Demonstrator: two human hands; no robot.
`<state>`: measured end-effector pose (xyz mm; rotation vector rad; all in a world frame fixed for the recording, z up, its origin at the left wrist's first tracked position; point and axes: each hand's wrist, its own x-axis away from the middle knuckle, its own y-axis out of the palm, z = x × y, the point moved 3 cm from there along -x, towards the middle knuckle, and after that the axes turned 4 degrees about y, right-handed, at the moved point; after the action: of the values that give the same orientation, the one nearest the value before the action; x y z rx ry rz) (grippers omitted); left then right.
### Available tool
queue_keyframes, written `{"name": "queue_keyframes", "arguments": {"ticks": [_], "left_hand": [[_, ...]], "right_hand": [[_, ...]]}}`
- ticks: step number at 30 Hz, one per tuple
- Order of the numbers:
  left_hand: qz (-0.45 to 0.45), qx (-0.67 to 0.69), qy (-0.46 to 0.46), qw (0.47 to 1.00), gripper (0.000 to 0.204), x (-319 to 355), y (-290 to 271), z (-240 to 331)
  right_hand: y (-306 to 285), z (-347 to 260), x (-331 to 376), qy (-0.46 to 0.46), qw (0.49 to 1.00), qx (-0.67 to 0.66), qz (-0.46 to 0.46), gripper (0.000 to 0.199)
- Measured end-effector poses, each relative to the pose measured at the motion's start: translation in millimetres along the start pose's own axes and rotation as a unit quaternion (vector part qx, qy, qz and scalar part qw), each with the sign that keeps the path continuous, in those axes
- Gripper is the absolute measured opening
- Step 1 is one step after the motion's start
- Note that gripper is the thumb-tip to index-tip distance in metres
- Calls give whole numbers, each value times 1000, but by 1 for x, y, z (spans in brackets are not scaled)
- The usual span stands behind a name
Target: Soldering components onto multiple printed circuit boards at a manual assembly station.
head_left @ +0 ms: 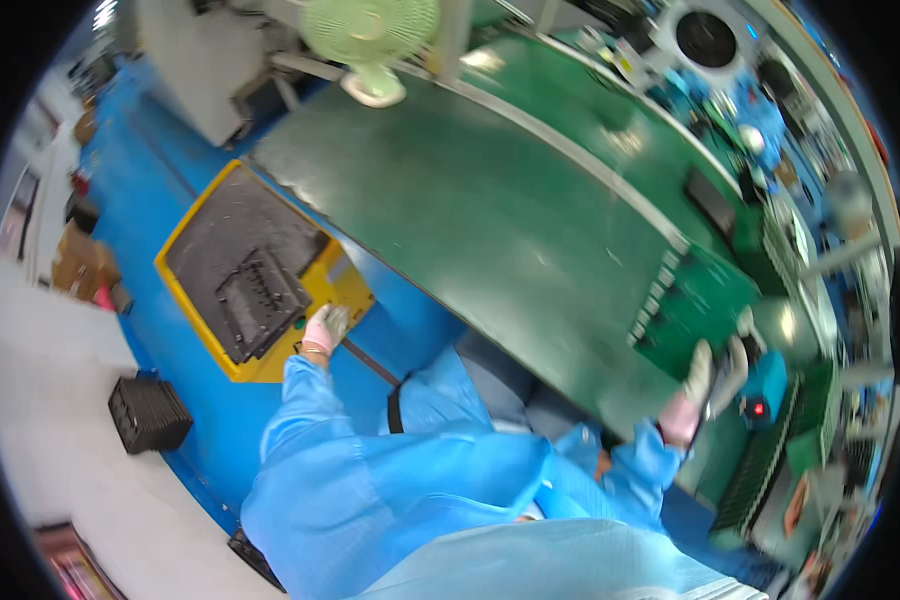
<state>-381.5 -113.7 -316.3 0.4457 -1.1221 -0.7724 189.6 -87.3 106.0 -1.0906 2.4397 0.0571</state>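
Observation:
My left hand (325, 328), in a pale glove with a pink palm, reaches out to the left. It rests at the yellow front panel of a low machine (195, 345), beside a green button (299, 323), with its fingers stretched. On the machine's dark top lies a black tray-like fixture (255, 295) with rows of small parts. My right hand (705, 385), gloved alike, is over the right part of the green bench, its fingers long and apart. A thin dark shape along its palm is too blurred to name. Just right of it stands a small blue device (765, 390) with a red light.
The green bench top (470, 200) runs diagonally before me. A pale green fan (370, 40) stands at its far end. A green mat (695, 310) with a row of white labels lies to the right. Stacked black trays (150, 413) and cardboard boxes (80, 262) sit at left.

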Motion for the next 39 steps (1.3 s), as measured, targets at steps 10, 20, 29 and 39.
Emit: {"name": "queue_keyframes", "arguments": {"ticks": [10, 20, 29, 39], "left_hand": [[-524, -453, -77, 717, 59, 192, 326, -125], [-413, -373, -83, 827, 30, 209, 357, -150], [-371, -480, -72, 792, 69, 245, 337, -168], [-568, -472, 412, 534, 70, 280, 326, -175]], "right_hand": [[46, -2, 16, -10, 890, 42, -454, 41], [-27, 46, 26, -37, 966, -98, -235, 46], [-36, 64, 71, -107, 967, -118, -199, 42], [-47, 73, 82, -140, 956, -193, -169, 46]]}}
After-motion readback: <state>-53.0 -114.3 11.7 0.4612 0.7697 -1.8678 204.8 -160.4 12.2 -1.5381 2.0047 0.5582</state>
